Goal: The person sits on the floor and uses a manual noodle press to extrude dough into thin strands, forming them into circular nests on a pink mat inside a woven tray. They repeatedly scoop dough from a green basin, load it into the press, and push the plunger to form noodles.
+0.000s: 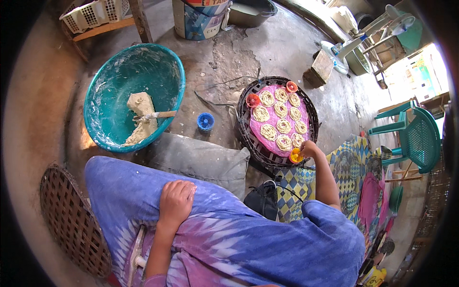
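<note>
My left hand (176,201) rests on blue tie-dye cloth (129,186) over my leg, fingers lying loosely on it. At the lower right of a dark woven tray (245,126), my right hand (308,149) pinches a small yellow plastic mould (294,157). The tray holds a pink sheet (260,94) with several pale dough coils (283,126), plus orange-red moulds (253,100) at its upper edge. A blue mould (205,121) sits on the floor. A large teal basin (98,95) holds pale dough (139,103) and a stick (162,114).
A grey sack (196,162) lies before me, a black bag (259,201) beside it. A woven tray (71,220) is at left; a crate (88,16) and bucket (196,21) at the back. Right are a block (318,69), teal chair (420,136) and patterned mat (349,162).
</note>
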### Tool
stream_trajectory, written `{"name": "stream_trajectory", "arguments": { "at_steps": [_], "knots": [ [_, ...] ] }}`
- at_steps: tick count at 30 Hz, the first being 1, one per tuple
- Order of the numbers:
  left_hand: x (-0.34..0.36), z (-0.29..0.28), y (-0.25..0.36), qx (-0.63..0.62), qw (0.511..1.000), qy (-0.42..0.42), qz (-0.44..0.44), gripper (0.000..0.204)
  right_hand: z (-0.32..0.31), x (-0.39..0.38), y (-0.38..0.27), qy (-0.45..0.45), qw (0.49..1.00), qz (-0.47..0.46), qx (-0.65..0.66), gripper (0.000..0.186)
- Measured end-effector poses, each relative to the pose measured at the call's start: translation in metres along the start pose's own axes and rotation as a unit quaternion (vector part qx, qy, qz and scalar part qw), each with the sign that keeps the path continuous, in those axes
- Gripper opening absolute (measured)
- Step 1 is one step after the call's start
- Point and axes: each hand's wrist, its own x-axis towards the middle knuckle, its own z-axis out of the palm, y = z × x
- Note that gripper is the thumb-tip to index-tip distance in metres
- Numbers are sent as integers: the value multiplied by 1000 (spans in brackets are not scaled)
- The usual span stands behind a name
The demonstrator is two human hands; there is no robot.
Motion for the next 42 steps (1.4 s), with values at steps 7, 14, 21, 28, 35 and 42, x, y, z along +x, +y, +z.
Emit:
{"name": "stream_trajectory", "arguments": {
  "at_steps": [7, 14, 21, 28, 35, 42],
  "knots": [
    [-7, -3, 0, -24, 999, 31, -1, 10, -22, 11, -5, -71, 997, -7, 0, 17],
    [-10, 0, -1, -35, 998, 50, 3, 8, -31, -3, -54, -34, 994, -99, 28, 29],
    [-22, 4, -5, -12, 1000, -3, 18, 14, 21, -73, -244, -216, 856, -386, 267, 18],
    [-80, -28, 21, -8, 998, 28, -57, 26, 30, 28, -380, 273, 828, -474, 120, 12],
    [-198, -118, 43, -86, 888, 334, -305, 17, 59, 148, -366, 247, 738, -487, -395, 20],
    [-414, -111, 4, 152, 521, 689, -481, 19, 31, 12, -418, 271, 809, -520, -52, 16]
  ]
}}
